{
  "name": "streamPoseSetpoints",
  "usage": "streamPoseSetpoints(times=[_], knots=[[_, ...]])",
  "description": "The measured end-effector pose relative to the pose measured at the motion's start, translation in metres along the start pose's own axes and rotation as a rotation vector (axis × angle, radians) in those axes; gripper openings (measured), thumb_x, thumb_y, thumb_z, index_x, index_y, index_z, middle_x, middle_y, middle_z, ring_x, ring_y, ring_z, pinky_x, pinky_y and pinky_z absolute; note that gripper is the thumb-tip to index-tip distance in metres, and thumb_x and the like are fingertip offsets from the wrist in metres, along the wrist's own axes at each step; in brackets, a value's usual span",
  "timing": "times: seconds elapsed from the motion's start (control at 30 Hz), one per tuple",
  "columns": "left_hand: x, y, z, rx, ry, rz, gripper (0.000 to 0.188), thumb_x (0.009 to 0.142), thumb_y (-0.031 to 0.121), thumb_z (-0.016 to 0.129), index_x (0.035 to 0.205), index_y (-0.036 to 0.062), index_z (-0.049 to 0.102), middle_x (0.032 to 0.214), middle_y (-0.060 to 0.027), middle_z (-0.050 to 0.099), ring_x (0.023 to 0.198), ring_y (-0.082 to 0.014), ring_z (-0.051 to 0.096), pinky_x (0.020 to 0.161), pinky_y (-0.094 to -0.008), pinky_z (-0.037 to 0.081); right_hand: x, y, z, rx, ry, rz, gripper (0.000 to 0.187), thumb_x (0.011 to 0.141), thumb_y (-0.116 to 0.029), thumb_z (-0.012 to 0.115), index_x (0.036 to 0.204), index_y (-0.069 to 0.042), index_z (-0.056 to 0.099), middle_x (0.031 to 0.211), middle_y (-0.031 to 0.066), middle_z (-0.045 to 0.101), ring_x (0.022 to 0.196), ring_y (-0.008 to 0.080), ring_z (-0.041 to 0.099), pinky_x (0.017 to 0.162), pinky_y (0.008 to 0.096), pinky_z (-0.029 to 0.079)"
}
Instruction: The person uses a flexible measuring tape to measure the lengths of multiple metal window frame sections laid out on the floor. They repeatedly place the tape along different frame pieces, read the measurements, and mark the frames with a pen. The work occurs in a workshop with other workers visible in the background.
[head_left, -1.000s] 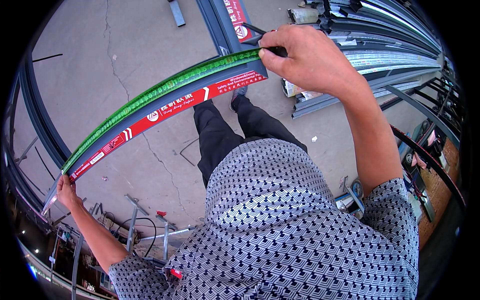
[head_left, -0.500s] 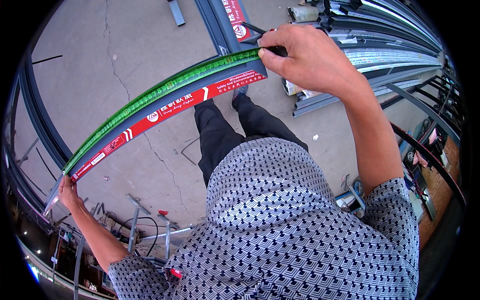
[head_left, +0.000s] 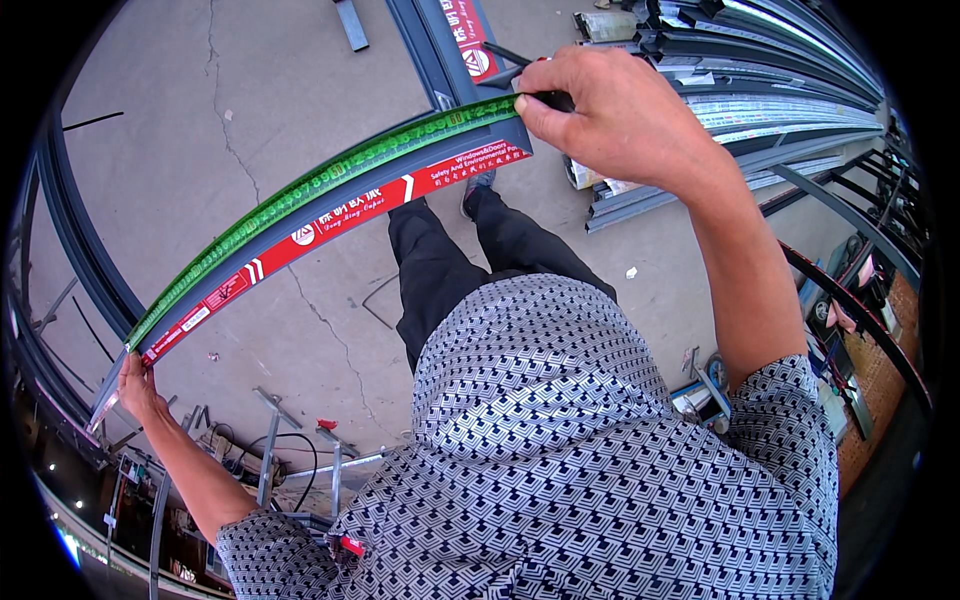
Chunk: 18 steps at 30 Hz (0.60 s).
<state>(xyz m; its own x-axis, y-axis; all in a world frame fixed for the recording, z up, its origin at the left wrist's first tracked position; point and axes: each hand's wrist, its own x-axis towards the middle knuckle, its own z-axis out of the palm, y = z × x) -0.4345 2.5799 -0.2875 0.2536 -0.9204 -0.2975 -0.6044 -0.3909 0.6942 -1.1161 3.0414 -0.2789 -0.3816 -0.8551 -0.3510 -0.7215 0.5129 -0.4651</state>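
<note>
A green tape measure (head_left: 335, 175) is stretched along a dark grey metal profile (head_left: 360, 178) faced with red printed film. My left hand (head_left: 140, 388) is closed at the left end, its fingertips pinching where the tape's end meets the profile's corner. Up at the right end, my right hand (head_left: 600, 118) is closed round the tape measure's dark case, mostly hidden by the fingers, with the thumb pressing at the blade. From that same hand a thin black stick (head_left: 505, 54), perhaps a pen or marker, points up and left.
Upright dark profiles join the measured one at the left (head_left: 80, 230) and top middle (head_left: 425, 50). A stack of long metal profiles (head_left: 740, 85) lies on the right. Tools and metal stands (head_left: 270, 445) are at lower left. A short metal piece (head_left: 352, 25) lies on the concrete floor.
</note>
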Motion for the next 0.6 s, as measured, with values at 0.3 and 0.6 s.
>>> streamPoseSetpoints(times=[0.3,0.6], knots=[[-0.0016,-0.0006,-0.0005,0.012,-0.009,0.000,0.022,0.097,0.015,0.079,0.117,0.0053,0.074,0.106,-0.0062,0.075,0.098,-0.0156,0.070,0.096,-0.0335,0.055,0.0003,0.0010,0.0017,0.020,-0.002,0.006,0.032,0.093,-0.027,0.066,0.115,-0.006,0.080,0.089,0.0204,0.076,0.082,0.0370,0.074,0.081,0.0467,0.058],[0.0011,-0.0013,-0.0032,-0.002,-0.024,-0.003,0.022,0.096,0.014,0.080,0.117,0.0065,0.074,0.104,-0.0054,0.076,0.096,-0.0152,0.070,0.096,-0.0334,0.055,0.0003,-0.0001,-0.0001,0.023,-0.020,0.021,0.032,0.094,-0.027,0.066,0.115,-0.007,0.080,0.090,0.0202,0.076,0.083,0.0370,0.074,0.080,0.0474,0.058]])
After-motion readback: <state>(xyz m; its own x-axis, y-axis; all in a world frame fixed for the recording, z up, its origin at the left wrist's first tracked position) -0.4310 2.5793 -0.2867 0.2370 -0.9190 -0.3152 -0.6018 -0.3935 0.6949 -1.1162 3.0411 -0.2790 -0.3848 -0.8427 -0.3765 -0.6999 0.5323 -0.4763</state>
